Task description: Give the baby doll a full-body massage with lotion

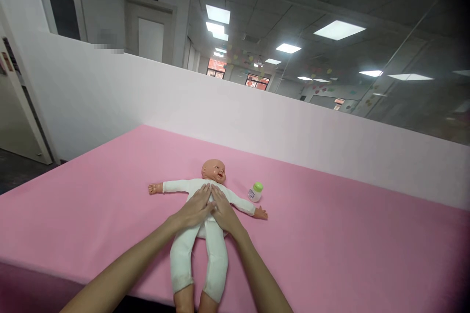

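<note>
A baby doll (216, 247) in a white cloth body lies on its back on the pink padded table (330, 234), arms spread and head away from me. Flat on the doll's chest rests my left hand (198, 205), fingers stretched out toward its neck. Beside it, my right hand (221, 205) lies on the chest too, fingers extended. The two hands touch or nearly touch along the thumbs. To the right of the doll's head stands a small clear jar (254, 193) with a green lid, upright near the doll's outstretched arm.
A low white wall (235, 112) runs along the table's far edge, with a glass window (312, 66) above it reflecting or showing ceiling lights. At the left are an open door (18, 102) and a dark floor. The table's front edge is close to me.
</note>
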Tool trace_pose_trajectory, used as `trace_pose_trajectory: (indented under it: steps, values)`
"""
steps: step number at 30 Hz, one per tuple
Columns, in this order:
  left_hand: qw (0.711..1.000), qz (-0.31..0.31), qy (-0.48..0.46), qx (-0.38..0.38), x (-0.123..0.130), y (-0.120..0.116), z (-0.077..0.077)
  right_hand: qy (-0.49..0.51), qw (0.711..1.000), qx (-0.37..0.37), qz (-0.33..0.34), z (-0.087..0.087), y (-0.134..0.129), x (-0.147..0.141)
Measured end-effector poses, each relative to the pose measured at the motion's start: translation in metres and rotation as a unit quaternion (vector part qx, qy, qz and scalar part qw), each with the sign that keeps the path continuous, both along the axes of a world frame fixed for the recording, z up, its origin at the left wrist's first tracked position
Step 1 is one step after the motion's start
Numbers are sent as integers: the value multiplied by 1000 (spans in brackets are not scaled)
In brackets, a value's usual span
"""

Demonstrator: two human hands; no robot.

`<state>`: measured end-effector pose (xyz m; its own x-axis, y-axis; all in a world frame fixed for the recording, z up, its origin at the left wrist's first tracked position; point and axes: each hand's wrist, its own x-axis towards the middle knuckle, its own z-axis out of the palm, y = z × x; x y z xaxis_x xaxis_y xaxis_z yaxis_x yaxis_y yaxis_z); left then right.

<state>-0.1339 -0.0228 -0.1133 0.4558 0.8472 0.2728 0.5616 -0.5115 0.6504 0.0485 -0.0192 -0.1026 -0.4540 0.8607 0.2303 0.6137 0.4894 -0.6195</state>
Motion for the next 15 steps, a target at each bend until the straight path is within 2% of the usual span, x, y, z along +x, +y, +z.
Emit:
trace_pose_trajectory:
  steps: [3, 7, 10, 15]
  values:
    - [998, 42, 3, -51, 3, 21, -5, 5, 998, 4, -57, -9, 13, -1]
    - [994, 78, -10, -76, -5, 37, -16, 23, 993, -10, -119, -20, 18, 9]
    - [992, 79, -25, -95, -19, 35, -20, 45, 988, -24, -148, -25, 15, 20]
    - [990, 32, 2, -135, -46, 15, -14, 57, 984, -63, -154, -25, -4, 33]
